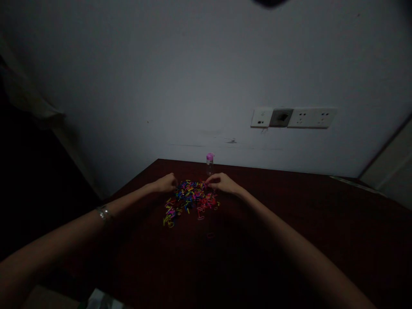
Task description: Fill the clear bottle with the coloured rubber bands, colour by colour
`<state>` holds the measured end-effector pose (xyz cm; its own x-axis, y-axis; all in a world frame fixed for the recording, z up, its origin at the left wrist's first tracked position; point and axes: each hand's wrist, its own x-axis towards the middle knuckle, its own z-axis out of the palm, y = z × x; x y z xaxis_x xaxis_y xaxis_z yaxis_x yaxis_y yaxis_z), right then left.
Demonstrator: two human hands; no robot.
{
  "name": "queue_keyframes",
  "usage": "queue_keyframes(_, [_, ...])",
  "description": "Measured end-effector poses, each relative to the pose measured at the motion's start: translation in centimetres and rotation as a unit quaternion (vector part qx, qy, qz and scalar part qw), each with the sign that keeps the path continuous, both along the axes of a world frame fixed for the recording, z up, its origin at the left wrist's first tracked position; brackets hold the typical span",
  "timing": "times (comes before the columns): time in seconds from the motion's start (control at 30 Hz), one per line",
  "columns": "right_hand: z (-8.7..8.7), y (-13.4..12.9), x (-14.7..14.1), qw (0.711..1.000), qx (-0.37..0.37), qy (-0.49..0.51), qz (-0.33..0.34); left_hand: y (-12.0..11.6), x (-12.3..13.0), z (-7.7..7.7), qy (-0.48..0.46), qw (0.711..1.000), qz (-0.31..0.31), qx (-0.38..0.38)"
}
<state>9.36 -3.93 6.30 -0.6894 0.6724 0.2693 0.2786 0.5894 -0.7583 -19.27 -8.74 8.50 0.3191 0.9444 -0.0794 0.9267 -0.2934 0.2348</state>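
Note:
A loose heap of small coloured loops that look like rubber bands (189, 195) lies on the dark table, in yellow, blue, pink and red. My left hand (167, 183) rests at the heap's left edge with its fingers curled in; what is in them, if anything, is hidden. On the opposite side, my right hand (223, 183) has thumb and fingers pinched together at the heap's upper right edge, among pink and red loops. Whatever the pinch holds is too small to make out. Just behind the heap stands a small clear bottle (210, 166) with a pink cap.
One stray reddish loop (210, 235) lies nearer to me on the dark reddish table (273, 206). A pale wall (193, 86) rises behind the table, with a row of sockets (294, 117) on it. Something white (104, 299) shows at the bottom left. The light is dim.

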Motion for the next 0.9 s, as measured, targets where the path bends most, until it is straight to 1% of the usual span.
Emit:
queue_keyframes(0.1, [-0.8, 0.3, 2.3, 0.998, 0.024, -0.022, -0.054, 0.6, 1.9, -0.5, 0.010, 0.998, 0.014, 0.060])
queue_keyframes(0.17, [-1.5, 0.4, 4.1, 0.992, 0.059, -0.045, -0.102, 1.2, 4.3, -0.9, -0.015, 0.996, 0.016, 0.081])
queue_keyframes(0.27, [-2.7, 0.4, 6.8, 0.976, 0.098, -0.088, -0.172, 2.0, 9.5, -1.7, -0.078, 0.991, 0.006, 0.111])
queue_keyframes(0.33, [-3.6, 0.2, 8.4, 0.965, 0.118, -0.118, -0.203, 2.2, 13.5, -2.6, -0.124, 0.986, 0.019, 0.109])
queue_keyframes(0.43, [-4.6, -0.2, 10.7, 0.949, 0.139, -0.166, -0.231, 2.2, 18.8, -4.5, -0.168, 0.981, 0.013, 0.091])
queue_keyframes(0.5, [-5.2, -0.6, 12.0, 0.938, 0.146, -0.194, -0.248, 2.1, 21.3, -5.8, -0.162, 0.982, -0.003, 0.097])
queue_keyframes(0.57, [-5.7, -1.0, 13.1, 0.926, 0.148, -0.217, -0.271, 2.0, 23.0, -7.0, -0.139, 0.982, -0.036, 0.119])
queue_keyframes(0.67, [-6.3, -1.8, 14.5, 0.909, 0.144, -0.238, -0.309, 2.3, 24.3, -8.4, -0.079, 0.982, -0.085, 0.146])
queue_keyframes(0.77, [-7.0, -2.5, 15.4, 0.897, 0.146, -0.257, -0.330, 2.7, 24.9, -9.5, -0.035, 0.984, -0.086, 0.151])
queue_keyframes(0.9, [-7.8, -3.3, 15.7, 0.882, 0.157, -0.266, -0.355, 3.0, 25.2, -10.4, -0.016, 0.984, -0.075, 0.163])
